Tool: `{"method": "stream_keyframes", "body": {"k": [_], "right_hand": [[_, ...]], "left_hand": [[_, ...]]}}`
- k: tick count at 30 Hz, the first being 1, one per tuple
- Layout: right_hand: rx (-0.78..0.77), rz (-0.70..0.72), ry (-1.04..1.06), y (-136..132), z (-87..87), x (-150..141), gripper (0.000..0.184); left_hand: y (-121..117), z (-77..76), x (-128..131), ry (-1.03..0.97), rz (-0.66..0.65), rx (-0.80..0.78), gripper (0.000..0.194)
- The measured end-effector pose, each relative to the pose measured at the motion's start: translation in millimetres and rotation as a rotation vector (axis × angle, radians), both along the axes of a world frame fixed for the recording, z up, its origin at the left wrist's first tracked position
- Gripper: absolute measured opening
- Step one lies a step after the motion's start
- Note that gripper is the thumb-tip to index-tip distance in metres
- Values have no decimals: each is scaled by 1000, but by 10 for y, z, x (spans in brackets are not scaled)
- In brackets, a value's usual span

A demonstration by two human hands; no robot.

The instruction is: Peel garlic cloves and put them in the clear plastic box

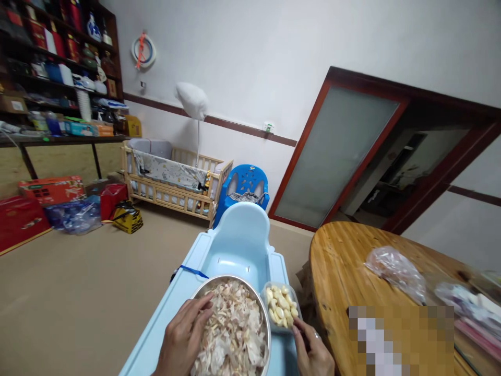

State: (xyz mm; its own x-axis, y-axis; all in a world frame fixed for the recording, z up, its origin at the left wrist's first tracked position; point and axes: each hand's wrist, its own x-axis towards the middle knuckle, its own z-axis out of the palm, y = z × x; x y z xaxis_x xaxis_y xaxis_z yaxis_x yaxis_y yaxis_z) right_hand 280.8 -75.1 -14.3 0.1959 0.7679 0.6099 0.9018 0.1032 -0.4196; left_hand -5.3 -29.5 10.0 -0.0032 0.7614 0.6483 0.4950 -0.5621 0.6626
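My left hand [183,334] rests on a heap of papery garlic skins [230,334] in a round steel bowl [230,282], its fingers reaching in over the rim. A small clear plastic tub [279,308] of peeled garlic cloves stands against the bowl's right side. My right hand [313,350] is just below that tub, with its fingertips at the tub's near edge. Whether those fingers pinch anything is hidden. Both the bowl and tub sit on a light blue plastic child's seat [238,245].
A round wooden table [352,256] with a plastic bag [395,274] stands to the right, its lower part pixelated. Ahead on the beige floor are a wooden crib [172,183], a blue child's chair [242,188] and red boxes [50,190]. Shelves [58,68] line the far wall.
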Motion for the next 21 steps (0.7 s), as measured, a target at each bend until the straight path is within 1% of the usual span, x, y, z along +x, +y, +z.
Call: {"method": "stream_keyframes", "body": {"k": [2, 5, 7, 10, 12, 14, 16, 18, 21], "right_hand": [[-13, 37, 33, 11, 33, -96, 33], [-65, 159, 80, 62, 125, -310, 26], [-100, 264, 75, 113, 197, -480, 22], [-69, 397, 11, 186, 279, -741, 19], [-107, 482, -27, 215, 303, -899, 21], [-162, 551, -87, 227, 308, -1023, 22], [-224, 557, -158, 230, 300, -1099, 20], [-268, 523, -205, 232, 280, -1123, 17], [-302, 467, -214, 237, 224, -1091, 14]], "left_hand": [[15, -13, 1, 91, -23, 91, 21], [22, -119, 22, 272, -41, 160, 21], [17, -231, 49, 405, -65, 147, 24], [11, -394, 98, 532, -100, 92, 31], [15, -457, 122, 563, -113, 65, 39], [18, -469, 134, 569, -112, 37, 36], [16, -443, 135, 562, -105, 21, 24], [9, -402, 128, 545, -97, 21, 13], [2, -359, 107, 516, -89, 43, 8]]}}
